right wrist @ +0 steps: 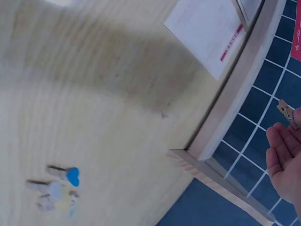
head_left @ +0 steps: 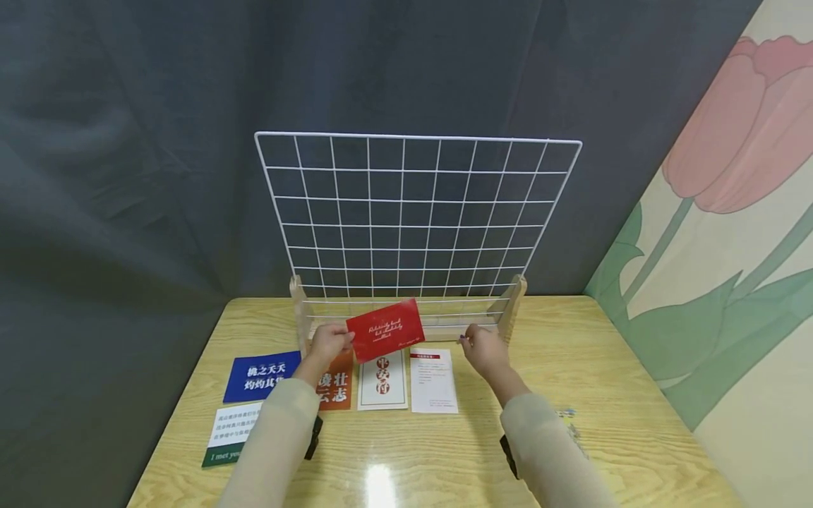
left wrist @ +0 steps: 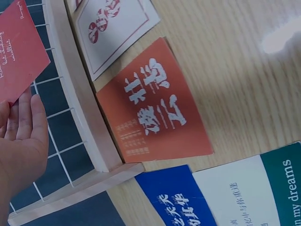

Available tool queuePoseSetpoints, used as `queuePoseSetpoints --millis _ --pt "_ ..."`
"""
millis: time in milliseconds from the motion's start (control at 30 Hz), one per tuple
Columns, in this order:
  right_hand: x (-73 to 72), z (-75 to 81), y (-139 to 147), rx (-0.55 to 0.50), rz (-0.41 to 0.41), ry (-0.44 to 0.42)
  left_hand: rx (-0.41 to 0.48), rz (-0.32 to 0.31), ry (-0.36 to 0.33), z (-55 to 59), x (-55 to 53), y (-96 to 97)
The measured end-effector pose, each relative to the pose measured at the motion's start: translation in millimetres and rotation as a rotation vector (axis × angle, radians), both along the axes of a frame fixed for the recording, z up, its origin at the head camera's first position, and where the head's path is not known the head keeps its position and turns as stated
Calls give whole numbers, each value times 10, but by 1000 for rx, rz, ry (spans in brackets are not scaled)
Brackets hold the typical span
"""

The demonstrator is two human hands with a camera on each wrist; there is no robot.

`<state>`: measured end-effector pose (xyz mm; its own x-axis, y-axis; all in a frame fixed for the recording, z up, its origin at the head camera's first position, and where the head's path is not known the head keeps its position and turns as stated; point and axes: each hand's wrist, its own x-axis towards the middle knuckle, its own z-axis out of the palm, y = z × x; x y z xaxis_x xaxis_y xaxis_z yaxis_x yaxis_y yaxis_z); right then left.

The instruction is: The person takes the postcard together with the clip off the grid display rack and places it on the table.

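Note:
My left hand (head_left: pixel 329 344) pinches a red card (head_left: pixel 386 330) by its left edge, with the pale handwriting facing me. The card hangs tilted in front of the lower part of a white wire grid (head_left: pixel 419 137). Off to the right, my right hand (head_left: pixel 485 351) holds a small wooden clothespin (right wrist: pixel 285 111) between thumb and fingers, close to the grid's lower right. In the left wrist view, the thumb and fingertips meet at the red card's corner.
Wooden feet (head_left: pixel 516 303) hold up the grid. Before it lie an orange card (head_left: pixel 338 388), a white red-lettered card (head_left: pixel 382 403) and a white text card (head_left: pixel 434 384). At left are a blue card (head_left: pixel 244 377) and a green-white card (head_left: pixel 227 430). Several heart clothespins (right wrist: pixel 72 176) lie right.

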<state>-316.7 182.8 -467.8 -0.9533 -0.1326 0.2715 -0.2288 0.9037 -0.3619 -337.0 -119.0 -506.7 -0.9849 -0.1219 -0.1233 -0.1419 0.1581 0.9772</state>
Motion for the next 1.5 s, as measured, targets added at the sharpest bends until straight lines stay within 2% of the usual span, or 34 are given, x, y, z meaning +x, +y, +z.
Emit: queuePoseSetpoints --millis 100,200,233,267,300,367,400,433,467,500,533,567,633,667,700,733,767,833,900,933,1033,1167,1333,1500 --pt "46 -74 13 -24 -14 -27 70 -45 46 -462 -257 -126" --pt "93 -151 40 -36 -21 -35 48 -35 24 -757 -416 -173" --pt "106 -176 49 -37 -23 -35 32 -35 12 -666 -348 -158" --pt "122 -200 61 -39 -24 -39 36 -50 39 -723 -359 -177" --pt "136 -222 73 -39 -27 -44 20 -52 30 -688 -318 -173" --pt "165 -268 104 -38 -31 -59 47 -69 61 -692 -262 -191" --pt "184 -283 120 -43 -31 -73 42 -67 55 -578 -172 -164" --pt "201 -297 135 -46 -31 -85 44 -70 53 -564 -141 -161" --pt "218 -312 152 -49 -33 -93 32 -57 30 -737 -227 -189" --pt "236 -325 166 -53 -36 -105 14 -47 7 -795 -240 -189" --pt "251 -338 184 -55 -40 -118 10 -51 3 -720 -182 -173" --pt "263 -353 202 -57 -47 -134 2 -48 -10 -817 -221 -186" --pt "283 -384 233 -61 -63 -155 35 -69 2 -1159 -380 -256" --pt "291 -400 250 -65 -72 -167 45 -78 12 -1254 -415 -276" --pt "300 -417 270 -67 -78 -180 67 -103 44 -1242 -377 -276" --pt "309 -432 288 -68 -86 -189 65 -103 29 -1129 -295 -249" --pt "318 -446 306 -70 -89 -196 63 -88 10 -1176 -303 -245" --pt "341 -472 344 -72 -97 -208 33 -59 -26 -816 -67 -151" --pt "369 -496 384 -75 -104 -226 5 -66 -30 -461 189 -83" --pt "384 -503 402 -75 -110 -233 -24 -53 -64 -308 287 -44" --pt "432 -528 464 -84 -129 -261 -55 -60 -86 -116 455 -17" --pt "499 -547 550 -98 -154 -282 -77 -56 -146 -132 507 -20" --pt "565 -605 667 -112 -173 -311 -54 -63 -181 -226 525 -43" --pt "628 -660 779 -122 -197 -340 -59 -100 -211 -252 555 -54"
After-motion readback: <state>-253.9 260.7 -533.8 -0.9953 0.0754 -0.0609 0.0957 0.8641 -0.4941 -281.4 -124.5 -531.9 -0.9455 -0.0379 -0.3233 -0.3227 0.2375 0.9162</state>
